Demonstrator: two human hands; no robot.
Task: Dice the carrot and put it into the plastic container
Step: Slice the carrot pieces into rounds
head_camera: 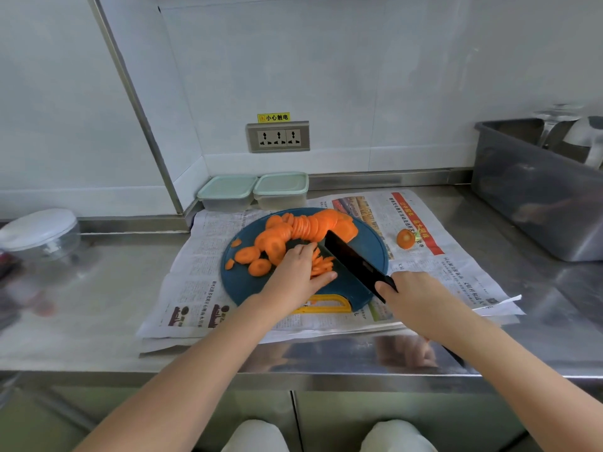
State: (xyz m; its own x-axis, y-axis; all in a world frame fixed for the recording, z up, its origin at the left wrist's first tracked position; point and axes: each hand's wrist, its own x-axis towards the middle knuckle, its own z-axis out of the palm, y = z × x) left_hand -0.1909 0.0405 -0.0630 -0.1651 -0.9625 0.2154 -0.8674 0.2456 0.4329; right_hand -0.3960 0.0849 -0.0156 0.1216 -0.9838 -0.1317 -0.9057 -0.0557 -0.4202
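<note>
Carrot (303, 228) already sliced into rounds, fanned across the blue cutting board (368, 246) on newspaper (202, 256) over the worktop (98, 288), trimmed stem end (405, 238) lying apart on the paper. Left hand (298, 272) with fingers curled down on a small stack of rounds partly cut into strips; right hand (411, 295) with fingers closed round the handle of the black knife (349, 259), blade at the stack. Dicing judged barely begun: most rounds uncut, no cubes visible, both plastic containers (228, 190) (281, 187) at the back lidded.
</note>
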